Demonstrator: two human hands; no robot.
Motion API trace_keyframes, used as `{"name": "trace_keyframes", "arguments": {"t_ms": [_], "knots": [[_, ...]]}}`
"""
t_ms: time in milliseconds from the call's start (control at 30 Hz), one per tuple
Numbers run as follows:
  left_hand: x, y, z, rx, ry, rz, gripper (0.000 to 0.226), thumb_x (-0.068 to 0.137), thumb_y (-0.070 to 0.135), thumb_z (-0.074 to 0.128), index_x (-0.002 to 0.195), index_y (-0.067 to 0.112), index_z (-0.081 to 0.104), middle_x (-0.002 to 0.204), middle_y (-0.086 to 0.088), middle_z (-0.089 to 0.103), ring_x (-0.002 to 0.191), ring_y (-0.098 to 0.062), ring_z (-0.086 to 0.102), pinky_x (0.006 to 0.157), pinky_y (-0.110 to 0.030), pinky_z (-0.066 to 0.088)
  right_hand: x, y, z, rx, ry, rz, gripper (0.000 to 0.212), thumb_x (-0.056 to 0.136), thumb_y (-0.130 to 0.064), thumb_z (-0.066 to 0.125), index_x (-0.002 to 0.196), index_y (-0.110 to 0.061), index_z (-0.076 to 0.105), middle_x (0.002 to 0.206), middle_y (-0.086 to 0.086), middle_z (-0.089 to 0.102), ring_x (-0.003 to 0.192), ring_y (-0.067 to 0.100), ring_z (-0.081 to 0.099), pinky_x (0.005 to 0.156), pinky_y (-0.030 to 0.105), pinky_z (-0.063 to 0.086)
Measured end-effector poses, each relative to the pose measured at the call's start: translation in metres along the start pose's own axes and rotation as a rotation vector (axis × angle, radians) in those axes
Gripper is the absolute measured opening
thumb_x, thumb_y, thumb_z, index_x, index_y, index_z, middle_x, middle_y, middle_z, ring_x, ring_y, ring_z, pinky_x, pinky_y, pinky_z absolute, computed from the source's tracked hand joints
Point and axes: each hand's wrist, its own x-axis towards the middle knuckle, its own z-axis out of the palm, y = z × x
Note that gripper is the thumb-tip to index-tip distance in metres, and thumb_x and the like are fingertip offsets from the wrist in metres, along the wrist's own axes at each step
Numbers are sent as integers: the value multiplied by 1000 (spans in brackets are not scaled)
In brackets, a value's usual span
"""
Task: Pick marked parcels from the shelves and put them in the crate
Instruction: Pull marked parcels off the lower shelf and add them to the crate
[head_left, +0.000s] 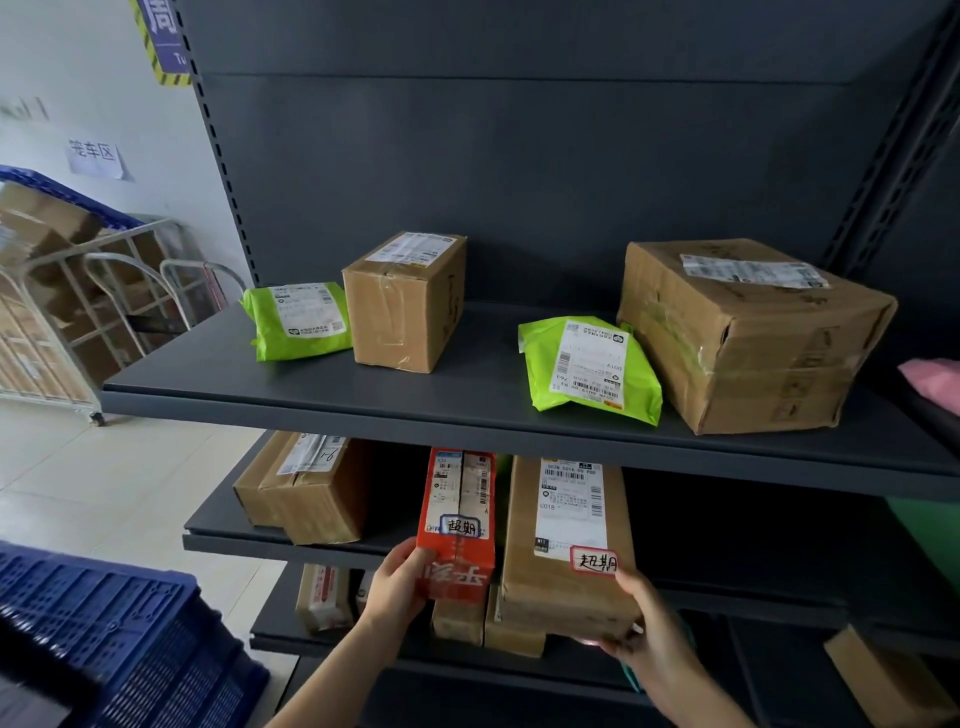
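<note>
Our left hand (397, 587) grips the near left corner of the red box (457, 519), with the thumb on top and the fingers curled round its side. Our right hand (647, 621) holds the brown parcel (566, 540) by its near right corner, thumb on the top face and fingers tucked under. The two parcels lie side by side between our hands. Their far ends are on the middle shelf (234, 540) and their near ends jut past its front edge. Each bears a handwritten tag close to our fingers: a blue-edged tag (460, 526) on the red box and a red-edged tag (594, 560) on the brown parcel.

Left of the left hand, on the same shelf, sits a brown carton (306, 488). Under our hands the lower shelf (291, 642) holds small cartons (467, 621) and, further left, a taped box (322, 592).

Down and left of the left hand stands the blue crate (119, 639) with slotted walls; we cannot see what lies in it.

Above our hands the top shelf (467, 400) carries four parcels. Over the left hand a green bag (298, 319) lies just beside a small carton (410, 301). Over the right hand a second green bag (589, 364) leans against a large carton (748, 332).

Low to the right of the right hand lies one more carton (883, 675). Far to the left a roll cage (104, 291) holds stacked cartons.
</note>
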Motion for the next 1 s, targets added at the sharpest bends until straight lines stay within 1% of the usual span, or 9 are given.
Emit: {"name": "trace_keyframes", "arguments": {"t_ms": [133,233,367,467,567,733,833,900,1000], "knots": [[-6,-6,0,16,7,40,24,88,18,60,111,13,62,101,-15,72,99,-34,67,88,-48,53,-3,-3,0,3,-13,-12,37,79,-26,64,115,-19,57,102,13,58,93,30,54,78,42,46],[-16,-9,0,15,-37,82,34,81,27,63,112,16,63,102,-15,73,100,-34,67,92,-53,50,-5,-6,-4,-5,-49,-19,34,81,-26,63,114,-18,58,101,14,59,92,30,55,71,38,46],[-28,-17,-3,-8,-25,105,60,64,36,81,116,15,60,106,-17,71,100,-34,67,85,-46,52,-9,-7,-11,-42,-112,-32,43,67,-31,67,109,-23,61,106,14,60,102,33,54,79,43,47],[-41,-23,-2,-26,15,143,41,81,25,67,119,15,59,107,-15,71,100,-31,67,84,-42,53,-11,-8,-17,-70,-177,-40,50,60,-38,69,108,-28,62,110,13,61,106,34,54,79,43,48],[-60,-26,4,-12,54,183,22,90,17,56,111,22,62,98,-8,75,93,-23,70,75,-31,53,-11,-7,-24,-112,-268,-56,58,57,-39,77,113,-29,62,114,14,62,109,36,55,87,48,48],[-94,-30,10,-50,127,219,22,93,8,51,111,18,60,97,-13,72,80,-18,73,59,-24,57,-16,-8,-26,-167,-352,-67,54,57,-40,75,108,-30,61,111,10,64,108,34,56,98,53,44],[-115,-37,7,-67,178,225,25,93,7,49,114,16,59,102,-15,70,76,-17,72,54,-20,55,-24,-7,-23,-194,-431,-78,51,63,-39,67,113,-29,59,109,7,64,105,29,57,88,47,48],[-130,-42,3,-78,229,227,27,93,11,51,119,18,58,107,-14,69,86,-19,70,57,-21,56,-30,-5,-18,-226,-485,-94,51,66,-37,63,116,-29,58,108,6,66,103,27,58,80,42,49],[-150,-51,-10,-81,313,240,29,92,13,52,120,20,58,105,-10,70,91,-21,68,65,-24,55,-40,3,-7,-254,-525,-110,31,79,-29,62,110,-31,60,106,6,67,99,25,61,73,38,50]]}}
